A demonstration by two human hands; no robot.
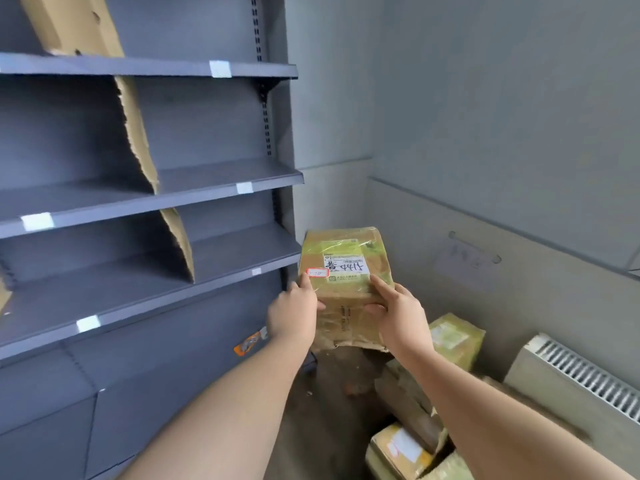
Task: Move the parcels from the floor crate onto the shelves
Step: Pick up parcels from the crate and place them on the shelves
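I hold a brown cardboard parcel [346, 271] wrapped in yellow-green tape, with a white label on top, in the air to the right of the dark grey shelves [221, 174]. My left hand [294, 311] grips its left lower side, a fingertip by the small red-edged sticker. My right hand [401, 313] grips its right side, index finger on top and thumb underneath. Below, several more taped parcels [453, 341] lie heaped; the crate around them is not clearly visible.
Torn cardboard dividers [138, 133] stand upright on the shelves. White tags [244, 188] mark the shelf edges. A grey wall [485, 116] closes the corner behind the parcel. A white slatted radiator-like unit [581, 379] sits at the lower right. An orange tag [247, 342] hangs on the shelf base.
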